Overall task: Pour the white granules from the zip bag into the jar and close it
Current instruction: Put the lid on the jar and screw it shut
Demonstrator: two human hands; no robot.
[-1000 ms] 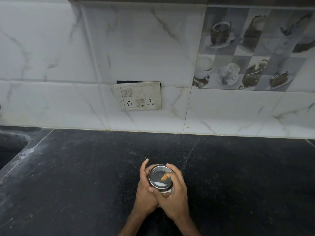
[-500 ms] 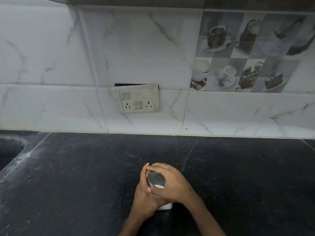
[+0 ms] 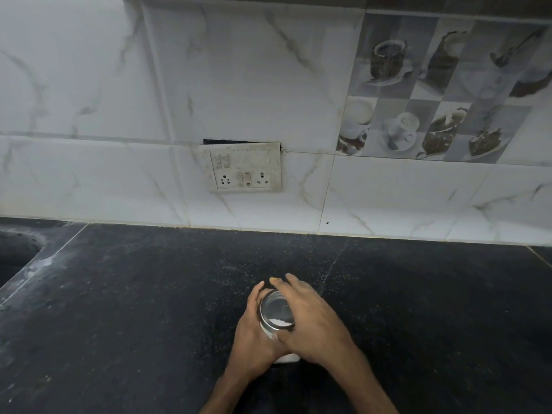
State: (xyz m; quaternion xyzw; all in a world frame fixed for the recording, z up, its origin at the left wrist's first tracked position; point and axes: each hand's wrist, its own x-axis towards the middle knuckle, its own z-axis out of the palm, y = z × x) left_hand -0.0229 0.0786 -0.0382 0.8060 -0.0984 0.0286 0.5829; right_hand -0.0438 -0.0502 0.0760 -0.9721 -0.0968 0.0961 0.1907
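Observation:
A small jar (image 3: 283,358) with white contents stands on the black counter (image 3: 134,309) near its front edge. A shiny metal lid (image 3: 274,312) sits on top of the jar, with a few white granules on it. My left hand (image 3: 254,333) wraps around the jar's left side. My right hand (image 3: 310,321) lies over the lid from the right, fingers curled around its rim. The zip bag is not in view.
A white marble-tiled wall (image 3: 119,115) rises behind the counter, with a switch and socket plate (image 3: 242,168). Tiles printed with cups (image 3: 433,94) are at the upper right. A sink edge (image 3: 21,252) shows at the far left.
My right hand has turned around the lid, with its wrist swinging to the right. The left hand has kept its hold on the jar. The camera has tilted slightly.

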